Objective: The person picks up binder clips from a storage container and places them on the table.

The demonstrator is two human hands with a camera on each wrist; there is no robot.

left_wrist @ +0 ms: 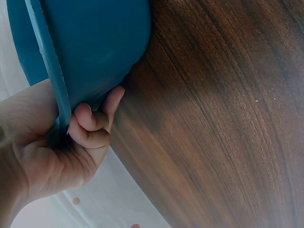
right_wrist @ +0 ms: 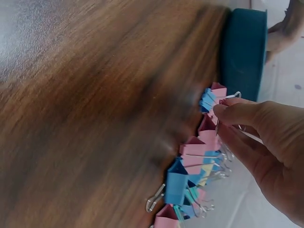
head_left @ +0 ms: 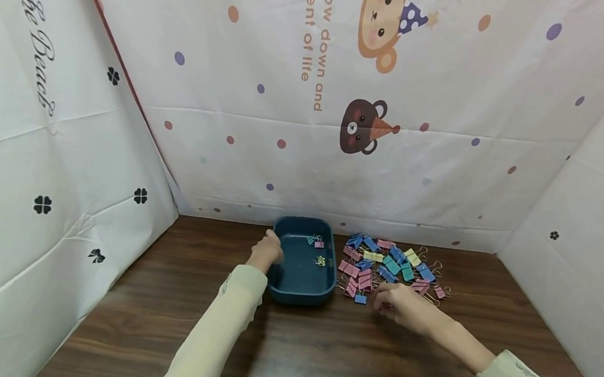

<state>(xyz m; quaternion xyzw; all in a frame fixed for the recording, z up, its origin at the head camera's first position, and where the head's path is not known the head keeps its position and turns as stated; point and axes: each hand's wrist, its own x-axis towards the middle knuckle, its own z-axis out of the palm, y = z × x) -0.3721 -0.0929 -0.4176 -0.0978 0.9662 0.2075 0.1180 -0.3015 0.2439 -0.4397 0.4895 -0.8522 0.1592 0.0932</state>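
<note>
My left hand grips the left wall of a dark teal plastic bin. In the left wrist view its curled fingers lie against the outside of the wall, with the thumb hidden behind the rim. Inside the bin are a small teal clip, a pink clip and a yellow clip. My right hand is at the near edge of a pile of binder clips. Thumb and fingertips pinch a small binder clip, mostly hidden; a bit of pink and wire shows.
The pile of pink, blue, teal and yellow clips spreads right of the bin on the dark wooden table. A small blue clip lies at its front. White printed cloth hangs behind and at both sides.
</note>
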